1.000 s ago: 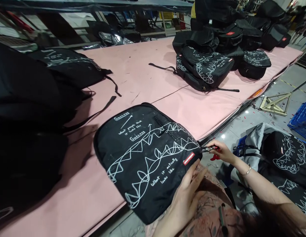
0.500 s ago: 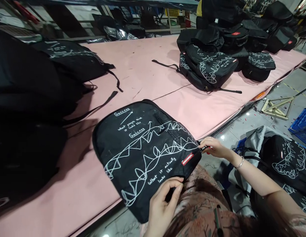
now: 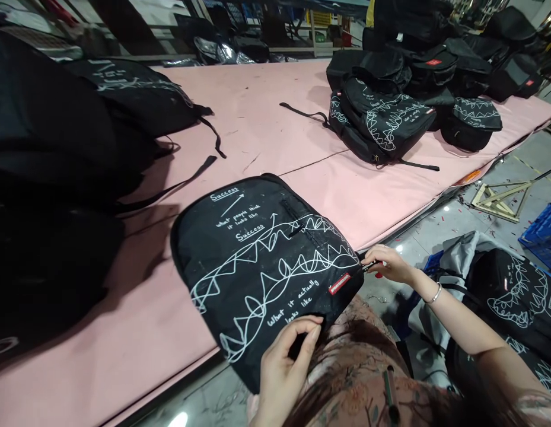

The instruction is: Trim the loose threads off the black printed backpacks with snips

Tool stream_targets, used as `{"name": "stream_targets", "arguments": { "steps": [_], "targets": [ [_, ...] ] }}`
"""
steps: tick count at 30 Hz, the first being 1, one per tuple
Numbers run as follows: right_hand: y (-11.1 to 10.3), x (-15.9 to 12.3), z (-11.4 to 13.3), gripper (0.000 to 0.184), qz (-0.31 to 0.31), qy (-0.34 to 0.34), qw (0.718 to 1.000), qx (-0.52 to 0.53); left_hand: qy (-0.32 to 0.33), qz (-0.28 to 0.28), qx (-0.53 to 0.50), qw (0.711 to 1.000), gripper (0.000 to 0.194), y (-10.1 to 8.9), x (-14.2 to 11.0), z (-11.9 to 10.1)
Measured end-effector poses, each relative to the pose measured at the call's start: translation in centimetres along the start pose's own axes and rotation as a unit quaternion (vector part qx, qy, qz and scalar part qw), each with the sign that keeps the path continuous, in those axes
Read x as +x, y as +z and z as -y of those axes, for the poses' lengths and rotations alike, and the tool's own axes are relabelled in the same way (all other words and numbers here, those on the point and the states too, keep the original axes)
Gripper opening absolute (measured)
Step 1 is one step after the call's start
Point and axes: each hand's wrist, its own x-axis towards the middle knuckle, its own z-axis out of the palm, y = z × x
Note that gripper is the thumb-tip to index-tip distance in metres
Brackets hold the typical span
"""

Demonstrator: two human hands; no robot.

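A black backpack [image 3: 239, 255] with white scribbled lines and lettering lies front side up across the near table edge, its bottom towards me. My left hand [image 3: 286, 359] is closed in a pinch at its near lower edge, thumb against forefinger. By the bag's right bottom corner, my right hand [image 3: 388, 264] is closed around a small dark tool [image 3: 372, 266] with a metallic glint and a bit of red. Its exact kind is hard to make out. A red label [image 3: 339, 284] sits on the bag between the hands.
Large black bags [image 3: 48, 178] crowd the left side of the pink table [image 3: 239, 118]. A printed backpack [image 3: 382, 118] and a pile of black bags [image 3: 462, 59] stand at the back right. On the floor to the right are more printed bags [image 3: 510, 290] and a blue crate [image 3: 542, 231].
The view has shifted slightly. My left hand has slid a little left along the backpack's near edge, covering more of the lettering. My right hand stays at the corner with the tool.
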Motion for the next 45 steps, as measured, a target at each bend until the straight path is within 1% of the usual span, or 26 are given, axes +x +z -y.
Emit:
{"name": "stream_targets", "arguments": {
  "steps": [4, 8, 15, 19, 24, 30, 38, 42, 45],
  "targets": [
    [-0.2, 0.9, 0.3, 0.016, 0.038, -0.034, 0.999, -0.014, 0.002, -0.008, -0.011, 1.0, 0.011, 0.1, 0.0, 0.0],
    [-0.2, 1.5, 0.4, 0.019, 0.063, -0.043, 0.996, -0.037, 0.001, -0.016, -0.017, 1.0, 0.01, 0.1, -0.1, 0.0],
    [0.2, 1.6, 0.0, 0.016, 0.06, -0.056, 0.996, -0.037, 0.004, -0.011, -0.02, 1.0, 0.013, 0.2, -0.1, 0.0],
    [0.5, 1.4, -0.3, 0.019, 0.053, -0.048, 0.997, -0.027, -0.002, -0.014, -0.018, 1.0, 0.015, 0.1, -0.1, -0.1],
    [0.8, 1.3, -0.4, 0.019, 0.059, -0.043, 0.997, -0.035, -0.005, -0.02, -0.024, 1.0, 0.017, -0.1, -0.2, -0.4],
    [1.0, 2.2, 0.6, 0.025, 0.092, -0.059, 0.993, -0.055, 0.004, -0.021, -0.017, 1.0, 0.017, 0.1, -0.1, -0.6],
    [1.6, 2.8, 1.5, 0.018, 0.112, -0.064, 0.99, -0.054, 0.008, -0.023, -0.01, 1.0, 0.016, -0.1, 0.0, -0.7],
    [2.0, 3.1, 1.8, 0.015, 0.121, -0.065, 0.989, -0.047, 0.019, -0.029, -0.011, 0.999, 0.015, 0.0, -0.2, -0.3],
    [2.2, 3.1, 2.2, 0.015, 0.114, -0.066, 0.99, -0.055, 0.033, -0.034, -0.012, 0.999, 0.014, 0.2, -0.3, 0.2]
  ]
}}
